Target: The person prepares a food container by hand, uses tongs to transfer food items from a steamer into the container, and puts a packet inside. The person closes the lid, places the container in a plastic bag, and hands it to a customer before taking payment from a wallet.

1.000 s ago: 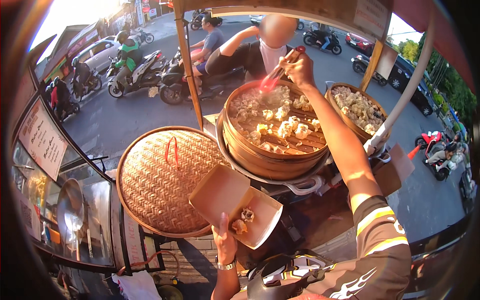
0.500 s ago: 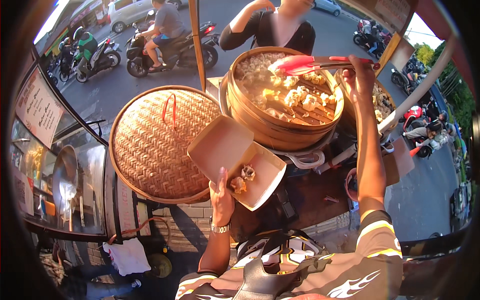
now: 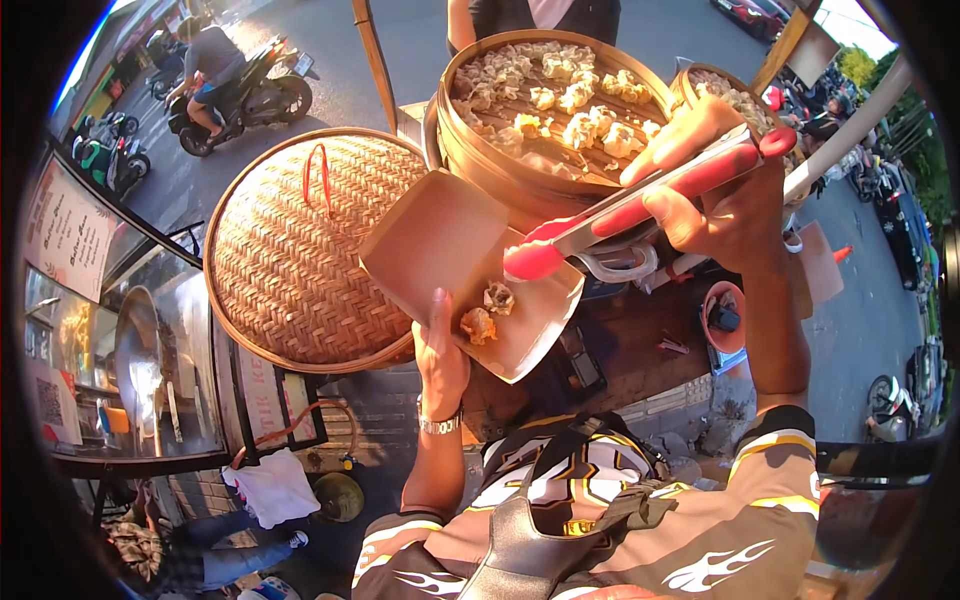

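My left hand (image 3: 440,362) grips an opened cardboard food box (image 3: 430,222) by its near left side, thumb on the inner face. Two dumplings, one browned (image 3: 498,297) and one orange (image 3: 479,325), lie in its tray. In my right hand (image 3: 715,190) is a pair of red-tipped metal tongs (image 3: 660,196), fingers wrapped round the handles. The red tips hang over the box's far inner side, beside the dumplings; whether they pinch anything is hidden. Behind the box stands a round bamboo steamer (image 3: 468,160) with many pale dumplings (image 3: 590,125) on its slatted base.
A woven bamboo lid (image 3: 290,240) with a red loop lies left of the box. A second steamer (image 3: 725,85) stands at the right. A pink bucket (image 3: 722,312) sits below my right forearm. A glass case (image 3: 120,370) borders the left, and a person stands behind the steamer.
My right hand has brought the tongs from above the steamer down and toward me, to the box. The box has stayed nearly still in my left hand. A motorbike has moved left.
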Action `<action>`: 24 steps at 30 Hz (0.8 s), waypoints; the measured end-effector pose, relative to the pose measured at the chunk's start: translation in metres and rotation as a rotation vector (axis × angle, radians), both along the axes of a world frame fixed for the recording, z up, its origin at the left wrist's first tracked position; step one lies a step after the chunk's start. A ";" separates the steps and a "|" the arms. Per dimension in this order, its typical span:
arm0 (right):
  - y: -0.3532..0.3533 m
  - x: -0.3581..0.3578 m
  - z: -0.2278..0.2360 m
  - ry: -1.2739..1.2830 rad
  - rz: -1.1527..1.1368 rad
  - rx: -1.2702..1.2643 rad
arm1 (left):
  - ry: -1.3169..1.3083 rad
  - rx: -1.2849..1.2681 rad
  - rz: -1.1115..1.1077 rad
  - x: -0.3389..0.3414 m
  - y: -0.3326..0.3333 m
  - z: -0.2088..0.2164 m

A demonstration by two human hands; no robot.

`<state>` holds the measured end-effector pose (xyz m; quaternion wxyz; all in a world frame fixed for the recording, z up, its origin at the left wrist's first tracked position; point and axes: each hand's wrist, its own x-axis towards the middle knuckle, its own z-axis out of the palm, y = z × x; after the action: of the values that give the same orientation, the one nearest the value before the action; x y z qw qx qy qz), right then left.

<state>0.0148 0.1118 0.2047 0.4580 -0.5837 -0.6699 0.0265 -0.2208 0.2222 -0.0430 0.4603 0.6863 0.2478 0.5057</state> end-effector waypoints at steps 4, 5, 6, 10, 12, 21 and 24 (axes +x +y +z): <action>-0.002 -0.009 -0.004 -0.009 0.049 -0.160 | -0.332 -0.654 -0.152 0.005 -0.001 0.012; -0.002 -0.012 -0.005 0.022 0.059 -0.187 | -0.339 -0.647 -0.163 0.007 0.000 0.015; -0.001 -0.014 -0.007 0.064 0.065 -0.200 | -0.380 -0.715 -0.192 0.007 -0.001 0.019; -0.002 -0.003 0.000 0.062 0.039 -0.172 | -0.405 -0.892 -0.225 0.001 -0.002 0.027; 0.004 0.017 0.000 0.035 0.065 0.126 | -0.354 -0.767 -0.161 -0.001 -0.003 0.012; 0.033 0.124 0.014 0.230 -0.347 0.251 | 0.244 0.212 0.135 -0.020 0.002 -0.045; 0.039 0.120 0.005 0.152 -0.516 0.197 | -0.094 -0.360 0.000 -0.009 -0.005 -0.019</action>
<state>0.1347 0.1505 0.2100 0.5529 -0.6840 -0.4624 -0.1125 -0.2302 0.2171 -0.0623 0.5869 0.5683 0.3125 0.4847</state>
